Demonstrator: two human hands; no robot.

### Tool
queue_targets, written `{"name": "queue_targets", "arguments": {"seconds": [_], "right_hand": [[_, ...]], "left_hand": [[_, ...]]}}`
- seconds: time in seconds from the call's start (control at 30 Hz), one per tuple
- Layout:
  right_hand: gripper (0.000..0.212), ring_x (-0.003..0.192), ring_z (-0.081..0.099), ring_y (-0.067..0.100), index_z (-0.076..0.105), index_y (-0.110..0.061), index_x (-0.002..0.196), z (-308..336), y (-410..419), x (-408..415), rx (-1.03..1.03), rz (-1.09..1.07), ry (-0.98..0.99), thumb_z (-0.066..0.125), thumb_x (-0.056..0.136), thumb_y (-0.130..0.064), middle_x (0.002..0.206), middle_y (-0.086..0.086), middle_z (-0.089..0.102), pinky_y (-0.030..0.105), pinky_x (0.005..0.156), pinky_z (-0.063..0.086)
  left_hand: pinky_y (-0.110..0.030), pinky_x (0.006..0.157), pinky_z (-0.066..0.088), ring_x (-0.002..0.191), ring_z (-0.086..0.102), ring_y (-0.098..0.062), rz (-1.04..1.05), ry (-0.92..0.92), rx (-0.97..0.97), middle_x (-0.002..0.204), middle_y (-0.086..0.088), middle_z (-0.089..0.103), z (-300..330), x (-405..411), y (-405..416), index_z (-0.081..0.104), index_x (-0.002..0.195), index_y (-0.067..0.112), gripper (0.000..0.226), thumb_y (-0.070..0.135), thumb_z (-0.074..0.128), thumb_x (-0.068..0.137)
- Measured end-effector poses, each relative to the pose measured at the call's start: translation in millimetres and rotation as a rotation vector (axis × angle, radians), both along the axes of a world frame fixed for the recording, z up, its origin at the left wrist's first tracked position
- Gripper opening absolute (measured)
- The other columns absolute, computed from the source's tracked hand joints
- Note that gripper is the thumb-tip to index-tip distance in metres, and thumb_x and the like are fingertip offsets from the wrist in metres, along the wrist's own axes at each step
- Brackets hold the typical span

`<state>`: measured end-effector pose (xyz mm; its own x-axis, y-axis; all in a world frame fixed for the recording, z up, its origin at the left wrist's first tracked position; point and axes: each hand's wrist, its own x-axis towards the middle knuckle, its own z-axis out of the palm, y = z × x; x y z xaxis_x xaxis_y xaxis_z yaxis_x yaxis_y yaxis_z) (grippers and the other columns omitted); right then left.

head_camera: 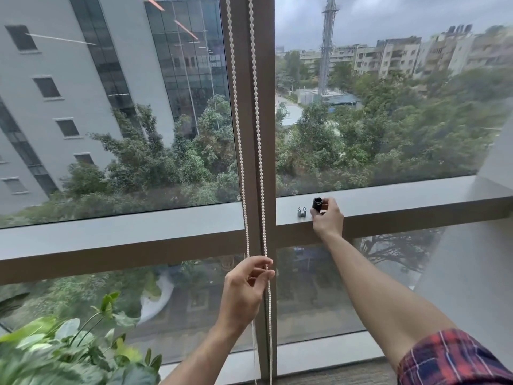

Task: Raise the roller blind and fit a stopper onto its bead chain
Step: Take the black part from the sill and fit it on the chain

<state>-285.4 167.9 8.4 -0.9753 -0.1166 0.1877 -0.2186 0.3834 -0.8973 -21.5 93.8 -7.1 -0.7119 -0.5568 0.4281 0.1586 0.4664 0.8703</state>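
Lower left corner: leafy plant, blurred and cut off by the bottom and left edges.

Centre: white bead chain hangs as two strands in front of the brown window mullion. Top of the chain runs out of view at the upper edge, so neither the blind nor its roller shows in this view. Both strands continue below the hand and leave the picture at the bottom; the loop end is not visible.

Left hand: raised palm-up at the chain, below the horizontal window ledge. Thumb and forefinger fingers closed together on the right-hand strand; the left strand passes behind the hand, contact there hidden.

Right of the mullion, on the ledge: small grey clip-like piece, standing free, just beside the right hand. Too small to make out its shape properly.

Right hand: reached forward to the ledge, fingers clamped around a small black cylindrical piece, probably the stopper, though detail is poor. Its upper end shows above the fingers; the lower part is covered by the hand. Whether it rests on the ledge cannot be told.

Far lower right: plaid sleeve, red and navy, rolled at the elbow, cut off by the frame corner.
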Motion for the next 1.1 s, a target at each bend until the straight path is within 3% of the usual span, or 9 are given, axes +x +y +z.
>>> {"name": "queue_targets", "arguments": {"seconds": [0.23, 0.33, 0.5, 0.67, 0.77, 0.83, 1.0, 1.1], "right_hand": [[0.022, 0.087, 0.070, 0.018, 0.059, -0.013, 0.103, -11, 10, 81, -0.165, 0.187, 0.214, 0.074, 0.087, -0.011, 0.092, 0.002, 0.073, 0.033, 0.079, 0.054], [0.021, 0.087, 0.071, 0.013, 0.059, -0.015, 0.102, -14, 12, 111, -0.181, 0.300, 0.238, 0.073, 0.087, -0.013, 0.093, 0.001, 0.073, 0.029, 0.075, 0.055], [0.030, 0.082, 0.068, -0.008, 0.058, -0.022, 0.103, -18, 13, 138, -0.159, 0.376, 0.242, 0.065, 0.084, 0.000, 0.088, -0.013, 0.069, 0.018, 0.072, 0.055], [0.029, 0.087, 0.072, 0.004, 0.062, -0.016, 0.109, -20, 10, 150, -0.191, 0.424, 0.248, 0.062, 0.087, 0.002, 0.096, -0.002, 0.074, 0.020, 0.071, 0.056], [0.022, 0.086, 0.072, 0.002, 0.063, -0.016, 0.107, -18, 10, 158, -0.257, 0.438, 0.243, 0.063, 0.090, -0.003, 0.093, -0.008, 0.073, 0.017, 0.070, 0.054], [0.022, 0.081, 0.071, 0.003, 0.063, -0.015, 0.105, -18, 10, 161, -0.275, 0.429, 0.255, 0.063, 0.088, -0.002, 0.092, -0.008, 0.072, 0.017, 0.071, 0.053], [0.021, 0.081, 0.070, 0.011, 0.062, -0.015, 0.103, -15, 8, 168, -0.291, 0.398, 0.305, 0.063, 0.088, 0.000, 0.092, -0.001, 0.072, 0.021, 0.070, 0.053], [0.021, 0.084, 0.071, 0.016, 0.064, -0.011, 0.108, -13, 8, 171, -0.295, 0.390, 0.333, 0.063, 0.089, -0.001, 0.096, 0.002, 0.073, 0.026, 0.073, 0.055]], "left_hand": [[-0.031, 0.074, 0.059, 0.082, 0.073, -0.012, -0.058, 0.021, -0.020, 0.098, 0.004, 0.074, 5, -10, -1, 0.072, 0.108, 0.019, 0.030, 0.005, 0.077, 0.082], [-0.026, 0.076, 0.058, 0.084, 0.074, -0.011, -0.104, 0.043, -0.035, 0.101, 0.006, 0.074, 12, -15, 0, 0.069, 0.112, 0.023, 0.035, 0.007, 0.077, 0.082], [-0.021, 0.080, 0.056, 0.087, 0.074, -0.008, -0.135, 0.102, -0.088, 0.108, 0.009, 0.072, 25, -22, -6, 0.066, 0.118, 0.033, 0.050, 0.000, 0.074, 0.082], [-0.014, 0.083, 0.049, 0.093, 0.066, -0.004, -0.083, 0.101, -0.237, 0.106, 0.020, 0.068, 30, -24, -12, 0.067, 0.122, 0.027, 0.053, -0.001, 0.077, 0.078], [-0.013, 0.088, 0.043, 0.098, 0.054, -0.001, -0.034, 0.095, -0.287, 0.104, 0.026, 0.062, 32, -23, -18, 0.067, 0.123, 0.025, 0.052, 0.008, 0.081, 0.076], [-0.014, 0.082, 0.043, 0.095, 0.053, 0.002, -0.059, 0.085, -0.239, 0.107, 0.020, 0.067, 36, -23, -21, 0.065, 0.125, 0.028, 0.052, 0.013, 0.081, 0.077], [-0.037, 0.079, 0.056, 0.103, 0.064, -0.005, -0.195, 0.056, -0.010, 0.114, 0.007, 0.072, 42, -23, -25, 0.066, 0.122, 0.029, 0.049, 0.016, 0.082, 0.078], [-0.027, 0.077, 0.057, 0.102, 0.066, -0.002, -0.247, 0.079, 0.058, 0.112, 0.006, 0.073, 43, -21, -26, 0.066, 0.117, 0.035, 0.049, 0.014, 0.083, 0.076]]}}
